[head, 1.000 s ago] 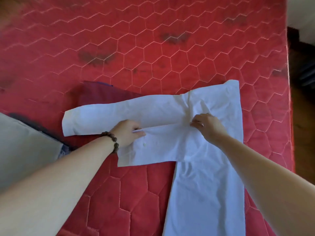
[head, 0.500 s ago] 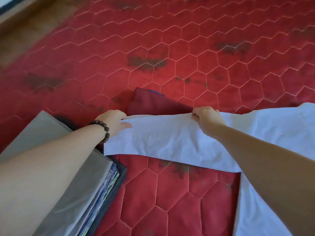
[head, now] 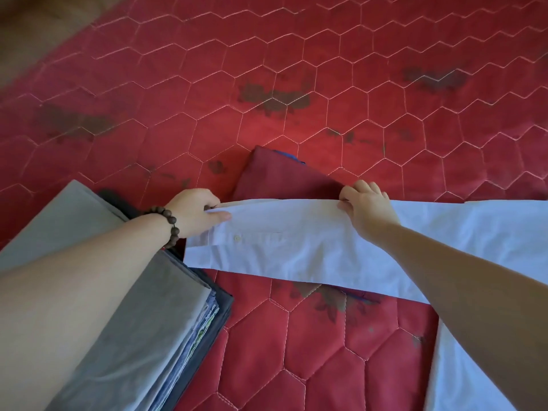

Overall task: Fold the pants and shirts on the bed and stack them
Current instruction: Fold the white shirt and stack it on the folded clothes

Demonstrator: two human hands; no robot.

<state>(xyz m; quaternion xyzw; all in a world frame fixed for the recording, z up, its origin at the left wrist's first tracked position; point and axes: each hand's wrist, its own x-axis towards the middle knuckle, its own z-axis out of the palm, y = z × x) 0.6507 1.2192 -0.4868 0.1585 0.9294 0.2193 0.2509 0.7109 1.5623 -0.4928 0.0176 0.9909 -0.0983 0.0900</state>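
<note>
A white shirt [head: 296,250] lies on the red quilted bed [head: 267,84], its long sleeve stretched to the left with the buttoned cuff at the end. My left hand [head: 195,210], with a bead bracelet on the wrist, pinches the far edge of the sleeve near the cuff. My right hand [head: 366,207] grips the same far edge further right. The shirt's body runs off the right and bottom edges of the view. A stack of folded clothes [head: 142,307] topped by a grey piece sits at the lower left.
A dark red folded garment [head: 281,179] lies just beyond the sleeve, partly under it, with a blue edge showing. Brown floor [head: 44,25] shows past the bed's edge at the top left. Open quilt stretches across the far side.
The view swung left, bringing the folded stack into sight. Both hands moved left along the sleeve, from the shirt's middle to its far edge near the cuff.
</note>
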